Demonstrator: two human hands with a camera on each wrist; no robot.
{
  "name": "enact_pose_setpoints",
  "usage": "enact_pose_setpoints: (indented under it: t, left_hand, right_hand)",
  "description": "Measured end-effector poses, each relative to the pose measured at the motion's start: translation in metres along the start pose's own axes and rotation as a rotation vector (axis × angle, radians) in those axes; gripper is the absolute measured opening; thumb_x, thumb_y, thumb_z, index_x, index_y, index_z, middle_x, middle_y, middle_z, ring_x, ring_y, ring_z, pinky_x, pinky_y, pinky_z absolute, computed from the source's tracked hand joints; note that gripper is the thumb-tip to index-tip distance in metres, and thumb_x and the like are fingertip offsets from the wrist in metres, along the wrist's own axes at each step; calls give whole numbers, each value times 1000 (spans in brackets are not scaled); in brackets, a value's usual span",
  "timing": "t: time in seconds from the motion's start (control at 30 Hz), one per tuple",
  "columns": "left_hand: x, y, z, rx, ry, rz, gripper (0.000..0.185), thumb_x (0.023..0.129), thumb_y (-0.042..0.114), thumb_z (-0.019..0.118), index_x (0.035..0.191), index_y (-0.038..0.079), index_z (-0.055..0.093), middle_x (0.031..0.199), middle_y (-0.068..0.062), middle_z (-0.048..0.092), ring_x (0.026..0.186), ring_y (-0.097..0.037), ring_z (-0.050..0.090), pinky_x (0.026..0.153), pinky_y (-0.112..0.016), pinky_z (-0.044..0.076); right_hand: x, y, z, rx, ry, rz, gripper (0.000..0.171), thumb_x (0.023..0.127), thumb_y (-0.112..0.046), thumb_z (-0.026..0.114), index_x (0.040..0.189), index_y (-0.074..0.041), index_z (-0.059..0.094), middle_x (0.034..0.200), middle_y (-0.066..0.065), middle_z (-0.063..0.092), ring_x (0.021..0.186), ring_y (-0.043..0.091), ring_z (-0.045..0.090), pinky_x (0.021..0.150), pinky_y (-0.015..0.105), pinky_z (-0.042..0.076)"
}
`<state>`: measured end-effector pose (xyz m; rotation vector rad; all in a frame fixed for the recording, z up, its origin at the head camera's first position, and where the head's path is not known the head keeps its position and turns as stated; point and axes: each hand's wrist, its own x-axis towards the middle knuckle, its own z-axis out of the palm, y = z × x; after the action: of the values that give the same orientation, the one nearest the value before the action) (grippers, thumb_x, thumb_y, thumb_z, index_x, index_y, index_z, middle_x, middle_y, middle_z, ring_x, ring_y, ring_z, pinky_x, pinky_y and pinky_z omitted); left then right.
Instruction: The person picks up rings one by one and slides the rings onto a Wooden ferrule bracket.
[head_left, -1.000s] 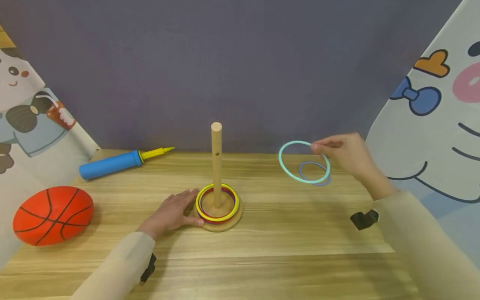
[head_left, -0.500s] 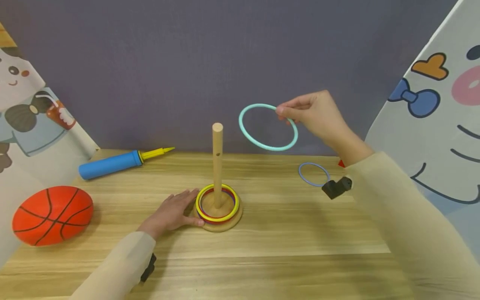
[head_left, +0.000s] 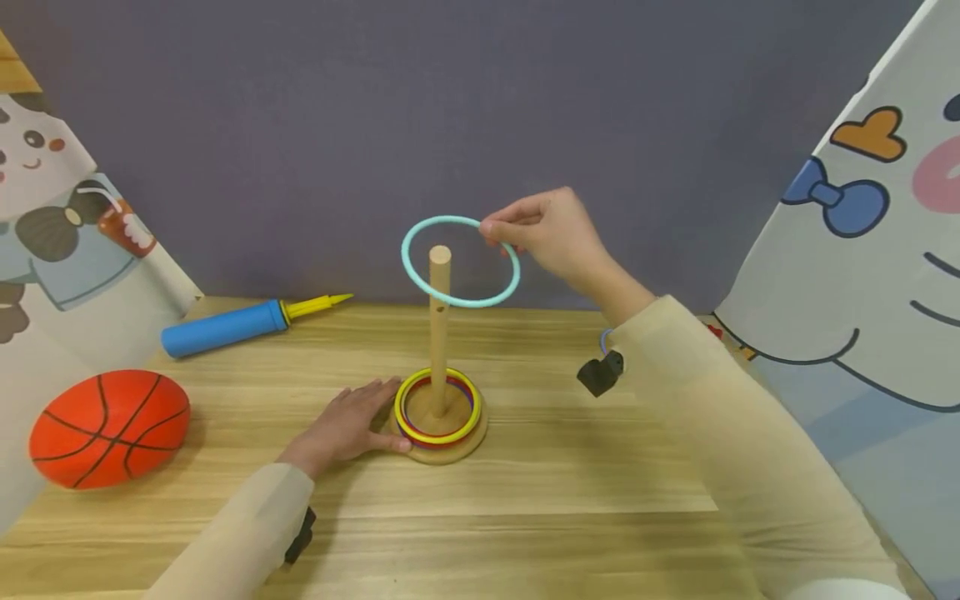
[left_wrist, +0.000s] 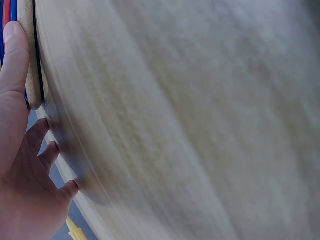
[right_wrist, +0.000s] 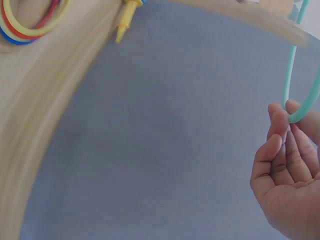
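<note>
Teal ring (head_left: 460, 262) pinched in right hand (head_left: 551, 233), poised around wooden peg (head_left: 438, 333) top, not yet dropped; yellow, red, blue rings (head_left: 437, 407) already stacked; left hand (head_left: 347, 427) flat, steadying base (head_left: 450, 450).

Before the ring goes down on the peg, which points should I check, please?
1. Right hand pinches the ring: ok.
2. Ring surrounds the peg tip: ok in the head view.
3. Ring level: not ok, it looks tilted.
4. Left hand rests against the base: ok.
5. Peg upright: ok.
6. Room above the stacked rings: ok.
</note>
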<state>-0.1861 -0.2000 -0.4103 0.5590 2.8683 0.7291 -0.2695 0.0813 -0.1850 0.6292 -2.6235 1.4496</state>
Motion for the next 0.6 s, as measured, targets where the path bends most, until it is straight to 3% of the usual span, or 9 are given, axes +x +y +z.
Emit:
enact_pose_setpoints:
  t: [0.6]
  left_hand:
    - [-3, 3, -2, -15, 15, 12, 101, 81, 56, 79, 157, 6, 36, 156, -23, 42, 145, -48, 32, 116, -70, 18]
  right_hand:
    - [-19, 87, 84, -39, -142, 73, 16, 91, -21, 80, 98, -8, 81, 90, 4, 78, 85, 20, 75, 75, 30, 60]
